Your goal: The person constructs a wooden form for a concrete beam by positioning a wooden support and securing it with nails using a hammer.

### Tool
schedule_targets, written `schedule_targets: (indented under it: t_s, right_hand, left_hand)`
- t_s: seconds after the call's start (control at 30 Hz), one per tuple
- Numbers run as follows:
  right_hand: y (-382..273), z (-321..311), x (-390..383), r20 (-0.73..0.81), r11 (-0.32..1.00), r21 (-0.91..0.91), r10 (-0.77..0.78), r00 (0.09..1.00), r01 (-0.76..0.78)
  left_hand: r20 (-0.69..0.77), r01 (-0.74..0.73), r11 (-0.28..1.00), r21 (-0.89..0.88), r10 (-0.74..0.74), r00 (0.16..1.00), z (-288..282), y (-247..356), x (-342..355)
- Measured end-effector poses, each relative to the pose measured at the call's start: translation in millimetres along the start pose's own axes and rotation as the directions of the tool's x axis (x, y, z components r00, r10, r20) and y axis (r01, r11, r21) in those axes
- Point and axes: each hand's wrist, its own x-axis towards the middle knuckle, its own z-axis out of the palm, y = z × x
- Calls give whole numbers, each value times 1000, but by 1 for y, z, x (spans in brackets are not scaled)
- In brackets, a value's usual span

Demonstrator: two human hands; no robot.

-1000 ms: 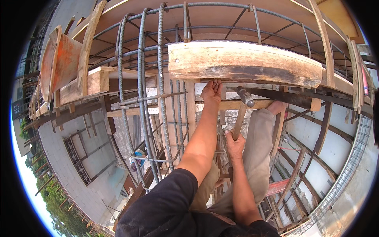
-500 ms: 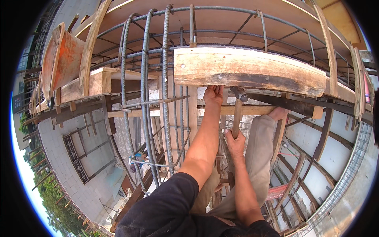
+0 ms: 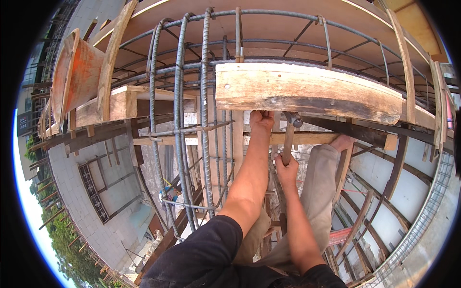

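Note:
A pale wooden board with a dark stained lower edge spans the middle of the view. Just under that edge is my left hand, its fingers curled; the board hides their tips and whatever they may hold. My right hand is closed round the wooden handle of a hammer. The hammer stands nearly upright, its metal head close below the board and to the right of my left hand.
Ribbed steel bars rise left of the board, and a rebar cage runs behind it. An orange-stained basin leans at the far left. Timber props stand at the right. My bare foot rests on a timber.
The fingers of my left hand look more curled beneath the board. My right hand still grips the hammer, whose head stays near the board. The whole view has shifted slightly.

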Motion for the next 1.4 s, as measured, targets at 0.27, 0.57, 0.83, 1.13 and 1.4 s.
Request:
schedule_targets:
  t_s: [0.27, 0.57, 0.83, 1.13, 1.4]
  right_hand:
    - [-5, 1, 26, 183, 960, -254, 170, 968, -120]
    - [-16, 7, 27, 216, 939, -324, 189, 958, -112]
    - [38, -18, -39, -7, 977, -8, 215, 977, -215]
    - [39, -15, -60, -62, 994, -10, 109, 992, -109]
    - [0, 2, -53, -3, 999, 40, 35, 999, -35]
  left_hand:
    - [-35, 13, 1000, 9, -12, 999, 3, 14, -5]
    - [23, -82, 995, 50, 81, 996, -8, 31, 8]
    - [-117, -150, 895, 421, 217, 969, -20, -13, -98]
    - [981, -782, -595, -186, -162, -109, 70, 32, -353]
    - [742, -383, -764, -520, -626, 241, 195, 98, -330]
